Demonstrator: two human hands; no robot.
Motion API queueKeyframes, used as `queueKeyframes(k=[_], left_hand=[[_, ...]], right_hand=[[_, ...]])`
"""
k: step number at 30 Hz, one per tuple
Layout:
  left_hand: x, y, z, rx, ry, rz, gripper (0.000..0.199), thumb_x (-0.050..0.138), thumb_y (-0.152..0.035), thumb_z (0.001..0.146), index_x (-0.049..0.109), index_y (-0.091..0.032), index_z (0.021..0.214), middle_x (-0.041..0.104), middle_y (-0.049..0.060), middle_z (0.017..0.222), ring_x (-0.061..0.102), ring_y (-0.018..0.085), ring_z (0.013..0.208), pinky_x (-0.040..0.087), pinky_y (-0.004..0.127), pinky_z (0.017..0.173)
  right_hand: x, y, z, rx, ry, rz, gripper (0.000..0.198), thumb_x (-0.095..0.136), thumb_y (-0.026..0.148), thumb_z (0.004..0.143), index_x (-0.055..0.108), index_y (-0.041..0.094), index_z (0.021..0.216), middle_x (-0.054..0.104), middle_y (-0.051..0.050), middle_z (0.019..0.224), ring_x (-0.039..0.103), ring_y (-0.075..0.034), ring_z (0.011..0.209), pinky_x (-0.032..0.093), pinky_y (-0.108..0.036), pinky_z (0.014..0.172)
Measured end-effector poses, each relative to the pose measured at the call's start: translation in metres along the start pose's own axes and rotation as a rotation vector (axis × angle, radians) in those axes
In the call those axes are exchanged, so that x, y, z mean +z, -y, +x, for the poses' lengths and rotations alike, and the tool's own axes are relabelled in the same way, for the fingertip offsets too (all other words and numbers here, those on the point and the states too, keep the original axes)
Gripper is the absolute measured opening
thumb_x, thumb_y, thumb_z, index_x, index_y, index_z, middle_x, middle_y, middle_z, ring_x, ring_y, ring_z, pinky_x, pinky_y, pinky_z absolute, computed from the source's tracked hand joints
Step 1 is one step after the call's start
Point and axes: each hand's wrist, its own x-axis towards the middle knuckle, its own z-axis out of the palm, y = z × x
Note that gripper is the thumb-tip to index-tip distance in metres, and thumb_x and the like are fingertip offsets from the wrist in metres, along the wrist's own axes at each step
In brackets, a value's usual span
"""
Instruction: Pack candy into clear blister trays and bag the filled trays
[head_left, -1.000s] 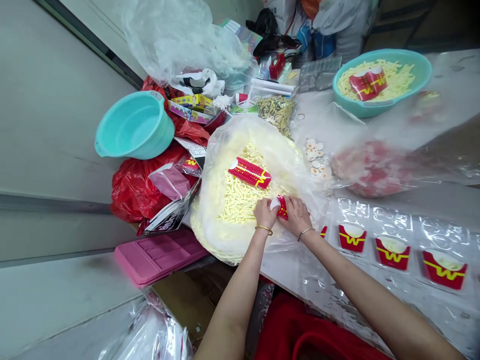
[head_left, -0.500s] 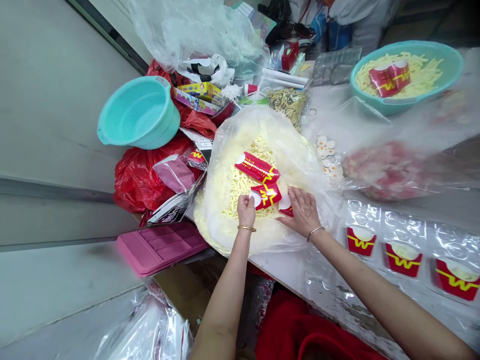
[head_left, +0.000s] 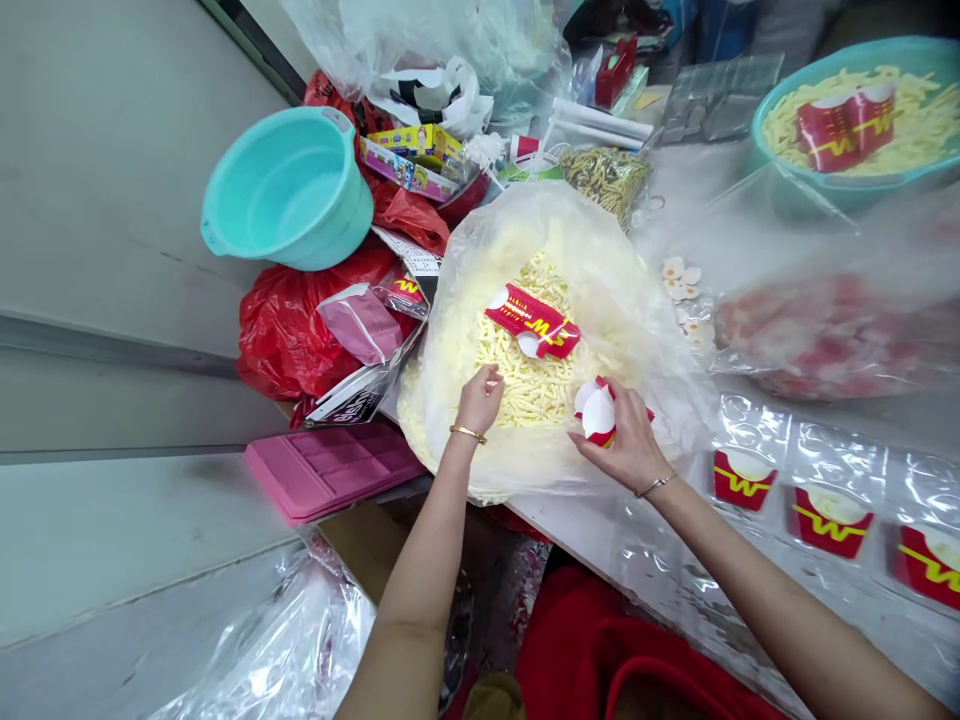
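Showing partial progress: a red fry carton (head_left: 600,412), unfilled, is gripped in the right hand (head_left: 626,440) at the bag's (head_left: 660,330) edge, fries (head_left: 525,385) are pinched by the left hand (head_left: 480,398), and three cartons (head_left: 829,520) lie in the blister sheet (head_left: 825,460).

Worktop (head_left: 585,525) is crowded: a big clear bag of pale yellow sticks (head_left: 525,390) sits at its near edge, a clear blister sheet (head_left: 825,470) stretching off to the right with red cartons (head_left: 829,520) seated in its pockets. Behind, a teal basin (head_left: 289,190) lies tilted beside a red plastic bag (head_left: 285,335); a second teal bowl (head_left: 855,190) sits far right. A pink tray (head_left: 330,470) juts over the worktop's left edge.
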Motion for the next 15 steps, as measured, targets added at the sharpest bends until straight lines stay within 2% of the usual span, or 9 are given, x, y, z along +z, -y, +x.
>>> queueKeyframes(k=[2, 4, 7, 9, 13, 15], left_hand=[[-0.01, 0.009, -0.007, 0.005, 0.036, 0.311, 0.025, 0.064, -0.013, 0.067, 0.058, -0.018, 0.092, 0.06, 0.008, 0.098, 0.059, 0.023, 0.096, 0.044, 0.033, 0.085], [-0.009, 0.017, -0.016, -0.031, 0.043, 0.434, 0.026, 0.066, -0.008, 0.059, 0.058, -0.018, 0.082, 0.057, 0.01, 0.101, 0.055, 0.027, 0.104, 0.041, 0.036, 0.089], [0.001, 0.026, -0.024, -0.075, 0.008, 0.364, 0.022, 0.063, -0.006, 0.06, 0.055, -0.018, 0.076, 0.055, 0.009, 0.1, 0.054, 0.025, 0.103, 0.04, 0.035, 0.089], [0.004, 0.029, -0.024, -0.076, -0.006, 0.252, 0.017, 0.061, -0.007, 0.062, 0.053, -0.018, 0.072, 0.056, 0.006, 0.091, 0.055, 0.022, 0.096, 0.041, 0.032, 0.086], [0.0, 0.034, -0.016, -0.069, -0.014, 0.047, 0.008, 0.061, -0.02, 0.069, 0.054, -0.019, 0.071, 0.053, 0.0, 0.074, 0.053, 0.014, 0.072, 0.043, 0.025, 0.069], [-0.003, 0.035, -0.013, -0.085, -0.025, -0.086, 0.013, 0.06, -0.029, 0.072, 0.055, -0.018, 0.077, 0.052, -0.002, 0.071, 0.049, 0.01, 0.062, 0.041, 0.022, 0.059]], right_hand=[[0.003, 0.005, -0.014, 0.0, 0.053, 0.07, 0.083, 0.065, 0.048, 0.071, 0.026, 0.014, 0.136, 0.042, -0.017, 0.127, 0.041, -0.032, 0.117, 0.037, -0.048, 0.1], [0.01, 0.011, -0.027, 0.007, 0.103, 0.117, 0.08, 0.066, 0.047, 0.071, 0.029, 0.014, 0.134, 0.044, -0.016, 0.125, 0.044, -0.031, 0.116, 0.038, -0.048, 0.1], [0.022, 0.015, -0.038, 0.017, 0.154, 0.161, 0.082, 0.068, 0.05, 0.069, 0.03, 0.015, 0.134, 0.048, -0.015, 0.124, 0.048, -0.03, 0.114, 0.041, -0.046, 0.099], [0.026, 0.016, -0.041, 0.031, 0.169, 0.171, 0.084, 0.068, 0.053, 0.069, 0.03, 0.017, 0.134, 0.049, -0.015, 0.124, 0.049, -0.03, 0.114, 0.041, -0.047, 0.098], [0.025, 0.011, -0.039, 0.068, 0.206, 0.165, 0.092, 0.067, 0.059, 0.067, 0.026, 0.017, 0.138, 0.044, -0.016, 0.129, 0.046, -0.031, 0.117, 0.041, -0.049, 0.098], [0.025, 0.008, -0.037, 0.07, 0.221, 0.156, 0.091, 0.066, 0.058, 0.068, 0.024, 0.017, 0.138, 0.043, -0.015, 0.128, 0.046, -0.031, 0.117, 0.041, -0.048, 0.098]])
